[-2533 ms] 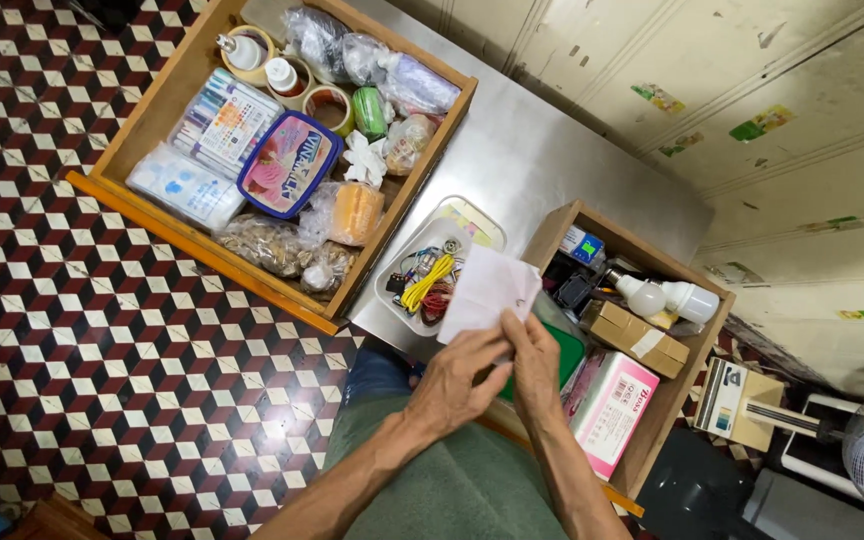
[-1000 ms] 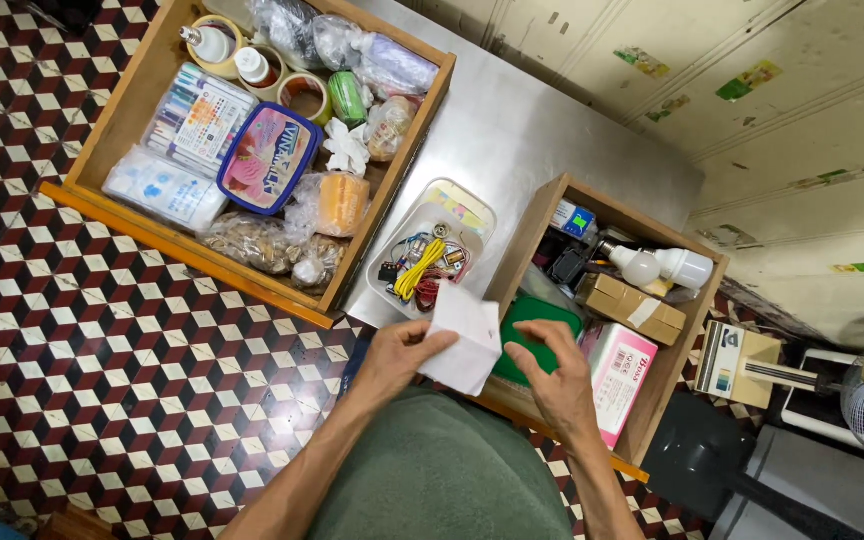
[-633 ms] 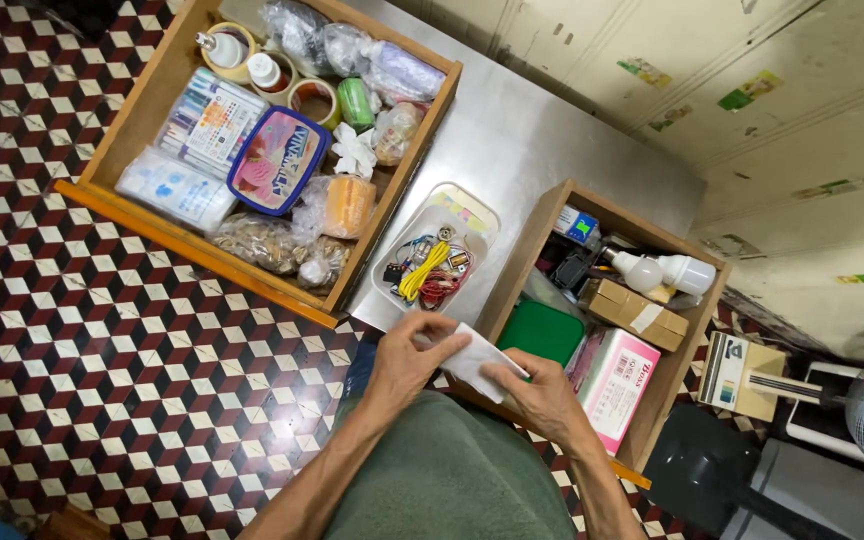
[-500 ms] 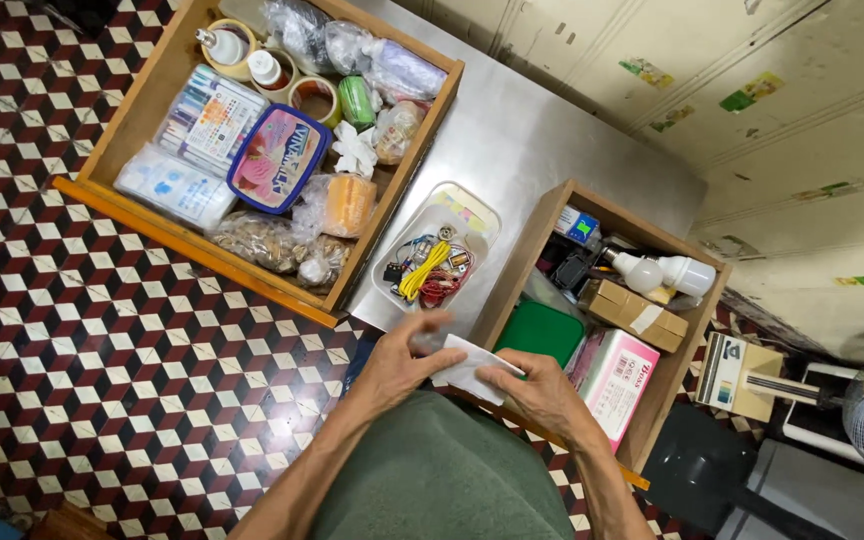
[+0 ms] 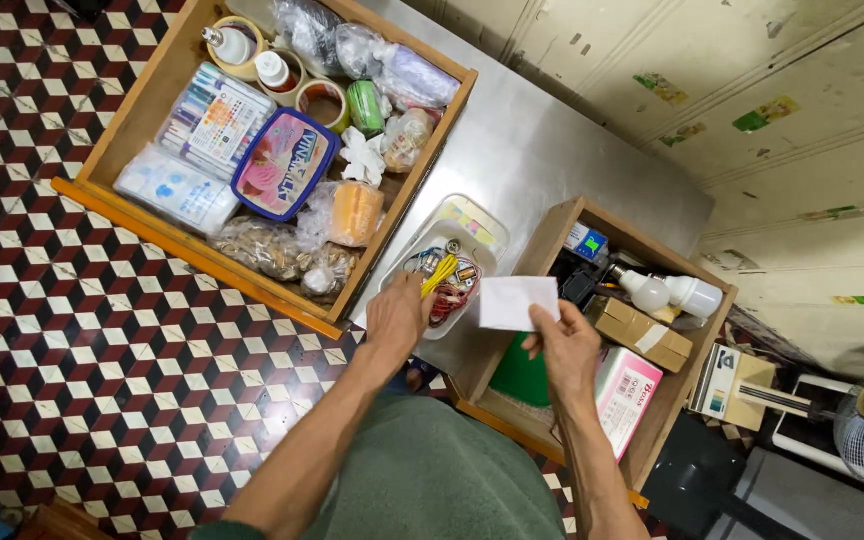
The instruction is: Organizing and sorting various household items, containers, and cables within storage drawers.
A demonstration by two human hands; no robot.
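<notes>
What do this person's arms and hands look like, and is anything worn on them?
Both forearms are bare, with no sleeves showing, and lean. The left hand and right hand wear no gloves, rings or watch that can be seen. Green cloth covers the lap below them.

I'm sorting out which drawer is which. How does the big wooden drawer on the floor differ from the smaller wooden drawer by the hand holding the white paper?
The big wooden drawer is wider and lies on the tiled floor, packed with tape rolls, bags and a blue tub. The smaller wooden drawer is narrower and holds boxes and light bulbs. The right hand holds the white paper over its edge; the left hand reaches a clear tub between them. Both are open-topped and wooden.
</notes>
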